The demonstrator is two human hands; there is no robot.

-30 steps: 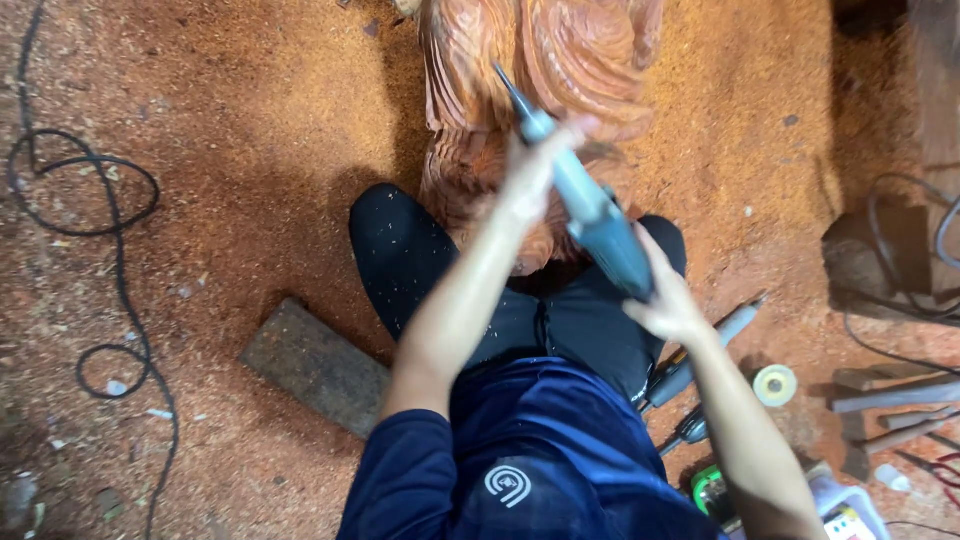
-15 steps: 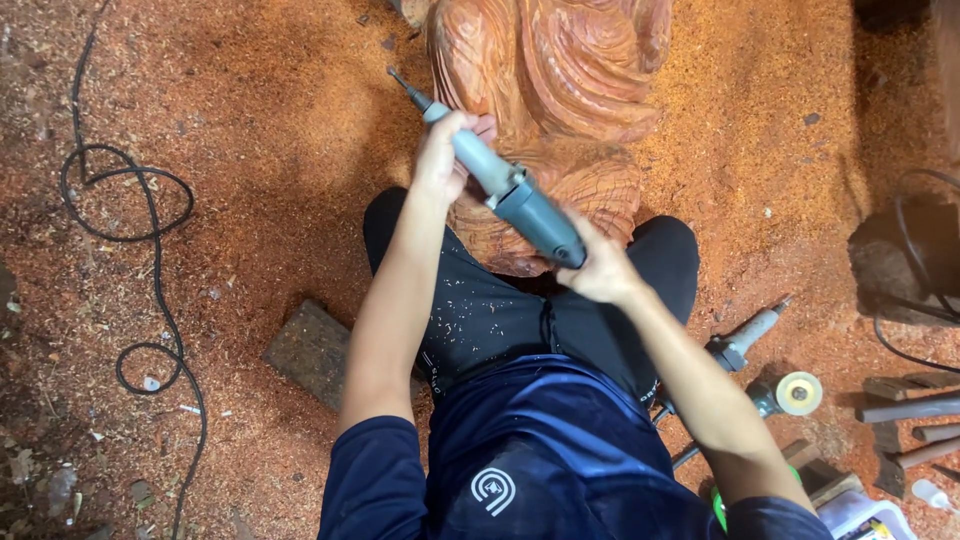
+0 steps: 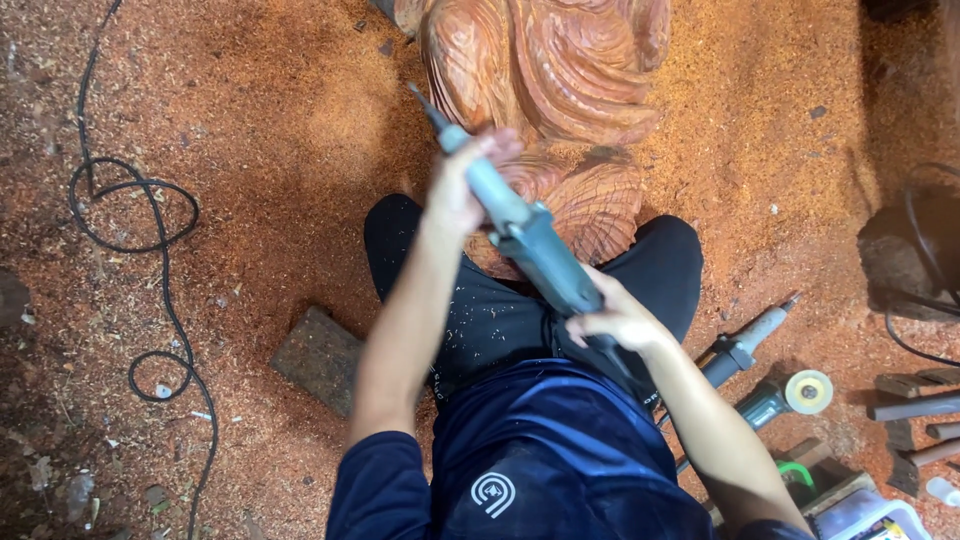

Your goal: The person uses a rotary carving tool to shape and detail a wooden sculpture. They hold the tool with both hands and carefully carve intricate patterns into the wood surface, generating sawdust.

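Head view | black cable [image 3: 165, 300], flat block [image 3: 318, 358], spare grinders [image 3: 760, 345] on sawdust floor | your left hand [image 3: 462, 190] grip clamped on die grinder [image 3: 525, 235] front, right hand [image 3: 615, 318] on rear | bit beside wood carving [image 3: 560, 90]

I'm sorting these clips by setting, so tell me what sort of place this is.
Probably a woodcarving workshop: a reddish carved wooden sculpture, reddish-orange sawdust covering the floor, and both hands holding a long grey-blue power carving tool, with more power tools lying beside the person.
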